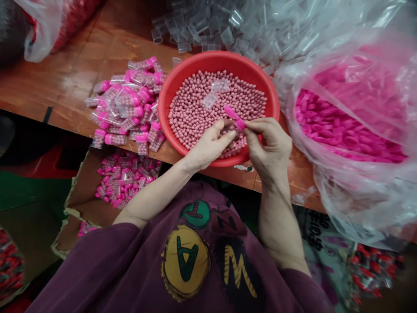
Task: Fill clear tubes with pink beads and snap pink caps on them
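Over the near side of the red basin [165,130], my left hand [206,145] is closed around a small clear bottle [230,127], mostly covered by the fingers. My right hand [272,143] pinches a bright pink flip-top cap [240,123] at the bottle's mouth; its lid stands open, pointing up and left. Whether the cap is fully seated I cannot tell. Pink beads [190,115] fill much of the basin. Two clear bottles, one nearer [209,101] and one farther [220,85], lie on the beads.
Left of the basin is a heap of capped, bead-filled bottles [130,102] on the wooden table [65,78]. Below it, a cardboard box [81,184] holds more. Clear empty bottles [208,28] are piled behind. A plastic bag of pink caps [345,126] stands right.
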Demonstrator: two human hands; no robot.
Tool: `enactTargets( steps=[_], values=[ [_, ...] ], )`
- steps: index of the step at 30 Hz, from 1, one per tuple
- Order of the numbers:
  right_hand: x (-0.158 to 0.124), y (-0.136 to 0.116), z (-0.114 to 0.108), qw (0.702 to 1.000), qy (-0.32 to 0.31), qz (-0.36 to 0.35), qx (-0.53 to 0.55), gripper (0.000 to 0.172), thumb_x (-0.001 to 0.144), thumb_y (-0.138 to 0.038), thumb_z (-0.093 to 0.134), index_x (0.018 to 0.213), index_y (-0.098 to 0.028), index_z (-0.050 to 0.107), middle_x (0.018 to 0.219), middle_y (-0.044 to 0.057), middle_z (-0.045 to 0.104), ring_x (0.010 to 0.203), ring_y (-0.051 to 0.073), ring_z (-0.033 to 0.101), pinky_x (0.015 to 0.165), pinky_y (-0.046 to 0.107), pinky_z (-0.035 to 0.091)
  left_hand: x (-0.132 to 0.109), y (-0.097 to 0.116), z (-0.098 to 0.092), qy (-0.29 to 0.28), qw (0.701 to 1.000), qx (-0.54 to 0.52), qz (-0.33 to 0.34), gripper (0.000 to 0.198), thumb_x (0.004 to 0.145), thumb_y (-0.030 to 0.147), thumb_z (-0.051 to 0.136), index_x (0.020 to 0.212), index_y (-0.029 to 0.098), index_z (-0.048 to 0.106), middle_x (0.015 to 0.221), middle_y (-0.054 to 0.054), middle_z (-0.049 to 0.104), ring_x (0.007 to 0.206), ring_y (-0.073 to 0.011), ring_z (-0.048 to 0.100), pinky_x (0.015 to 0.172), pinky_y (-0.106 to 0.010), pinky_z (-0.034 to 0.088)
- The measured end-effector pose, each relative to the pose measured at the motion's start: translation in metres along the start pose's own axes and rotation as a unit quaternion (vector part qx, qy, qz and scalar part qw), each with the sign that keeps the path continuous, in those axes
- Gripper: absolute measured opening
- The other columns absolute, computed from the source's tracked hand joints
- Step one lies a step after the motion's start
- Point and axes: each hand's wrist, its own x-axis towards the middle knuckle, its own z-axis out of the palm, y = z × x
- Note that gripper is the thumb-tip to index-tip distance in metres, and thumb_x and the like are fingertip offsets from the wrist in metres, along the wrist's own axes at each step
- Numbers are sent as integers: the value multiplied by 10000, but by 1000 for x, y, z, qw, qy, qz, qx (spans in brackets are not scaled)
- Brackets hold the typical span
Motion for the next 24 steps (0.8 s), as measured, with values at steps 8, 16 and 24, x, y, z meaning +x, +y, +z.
enactTargets(
  steps=[8, 16, 24],
  values=[
    [-2, -5, -2, 998, -46, 1, -37, 190, 1106, -417, 689, 1059, -314, 841, 1053, 67, 831, 973, 259, 795, 907, 476, 688, 2, -5, 0, 18, 1000, 5, 0, 126, 1083, 81, 666, 1028, 195, 678, 897, 22, 648, 754, -89, 578, 712, -200, 500],
    [-7, 0, -14, 994, -48, 69, 67, 273, 1068, -548, 768, 986, -304, 859, 901, 27, 797, 832, 225, 765, 803, 416, 670, -1, 1, -2, -36, 999, 14, -30, 103, 1007, 198, 843, 1042, 189, 746, 864, 15, 717, 651, -81, 560, 637, -226, 477],
    [18, 23, 10, 989, -29, 79, 122, 420, 1084, -707, 743, 1200, -318, 853, 1095, 33, 841, 1003, 231, 821, 936, 419, 708, 0, 3, -8, -87, 995, 10, -49, 139, 937, 149, 898, 971, 141, 763, 769, 25, 725, 584, -68, 551, 601, -240, 421]
  ],
)
